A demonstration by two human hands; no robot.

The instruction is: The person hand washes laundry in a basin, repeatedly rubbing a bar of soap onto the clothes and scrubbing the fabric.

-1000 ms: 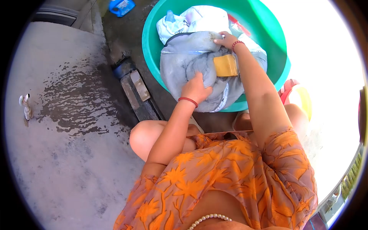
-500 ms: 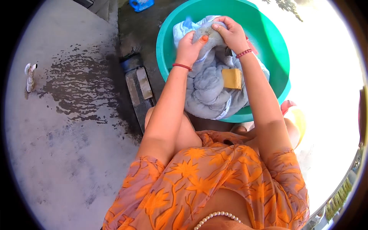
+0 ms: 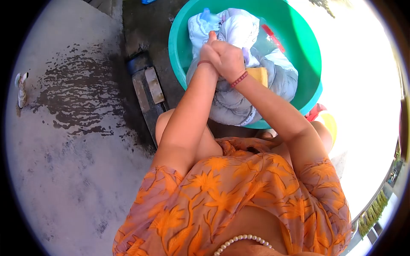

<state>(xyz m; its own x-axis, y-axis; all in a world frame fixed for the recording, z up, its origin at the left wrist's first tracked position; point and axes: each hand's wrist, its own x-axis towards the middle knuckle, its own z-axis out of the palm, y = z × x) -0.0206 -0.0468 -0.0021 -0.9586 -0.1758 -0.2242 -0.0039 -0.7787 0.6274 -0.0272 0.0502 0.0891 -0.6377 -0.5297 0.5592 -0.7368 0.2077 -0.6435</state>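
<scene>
Grey cloth (image 3: 230, 104), by tub rim (image 3: 172, 40), hands (image 3: 228, 59) together

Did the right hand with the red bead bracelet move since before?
Yes. Against the big round green plastic tub, the right hand has moved left and lower in view, and now touches the bare left hand.

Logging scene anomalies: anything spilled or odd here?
A dark, streaky patch marks the pale concrete, left of the green washtub. Looks like splashed water, odd against the drier-looking surface around it; source unclear.
</scene>
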